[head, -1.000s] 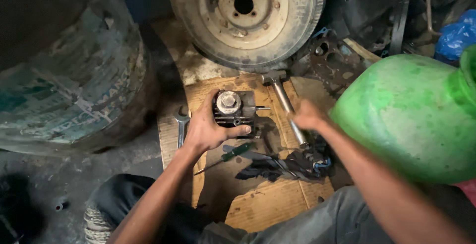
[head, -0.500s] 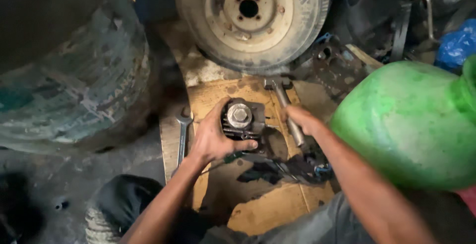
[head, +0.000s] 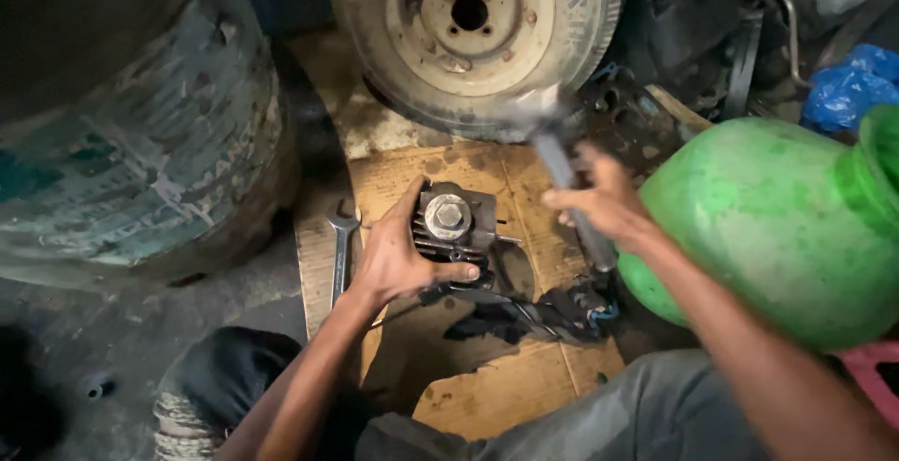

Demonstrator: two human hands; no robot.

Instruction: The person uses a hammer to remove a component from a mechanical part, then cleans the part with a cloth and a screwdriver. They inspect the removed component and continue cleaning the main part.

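My left hand [head: 401,257] grips a dark finned engine part [head: 456,224] with a round metal cap on top, holding it upright on a sheet of stained cardboard [head: 510,386]. My right hand [head: 599,201] is closed around the handle of a long metal tool [head: 565,180]. The tool is raised and blurred, and its head points up toward the wheel. The tool is just to the right of the engine part and not touching it.
A worn wheel with a pale steel rim [head: 478,30] leans at the top. A large rusty drum [head: 131,133] fills the left. A green plastic jug [head: 777,227] sits at the right. A spanner [head: 340,246] lies left of the cardboard, and dark rags and wires [head: 543,316] lie near my knee.
My right hand has picked the long tool up off the cardboard and raised it. My left hand has kept hold of the engine part.
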